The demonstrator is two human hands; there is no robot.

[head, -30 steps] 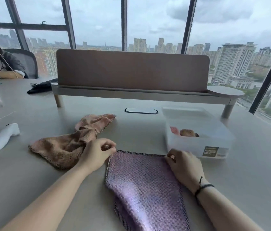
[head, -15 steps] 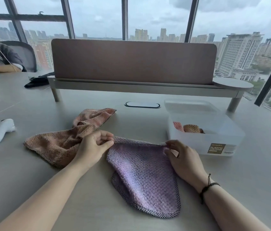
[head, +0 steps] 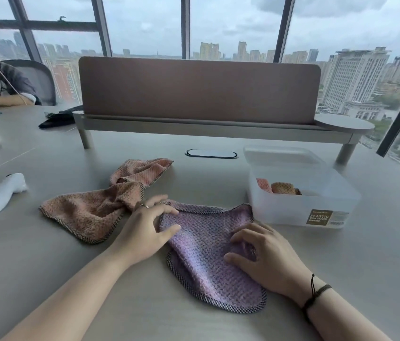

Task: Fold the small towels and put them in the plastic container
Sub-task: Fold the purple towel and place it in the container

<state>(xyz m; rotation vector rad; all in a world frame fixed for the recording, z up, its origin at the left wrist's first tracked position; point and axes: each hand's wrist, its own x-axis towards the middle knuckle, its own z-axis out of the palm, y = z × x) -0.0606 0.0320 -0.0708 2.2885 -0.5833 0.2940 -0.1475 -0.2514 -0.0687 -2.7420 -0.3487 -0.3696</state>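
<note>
Tabletop [head: 378, 267]: two loose towels [head: 208, 252], one container [head: 299, 205]

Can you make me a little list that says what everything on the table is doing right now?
purple towel: lies on the table, partly folded
left hand: rests on the purple towel's left edge, fingers fairly straight
right hand: fingers curled, pressing on the purple towel's right side
peach towel: crumpled, left of the purple towel, unfolded
plastic container: open, right of the towels, folded towels inside
lid: behind the container
white gadget: far left
</note>
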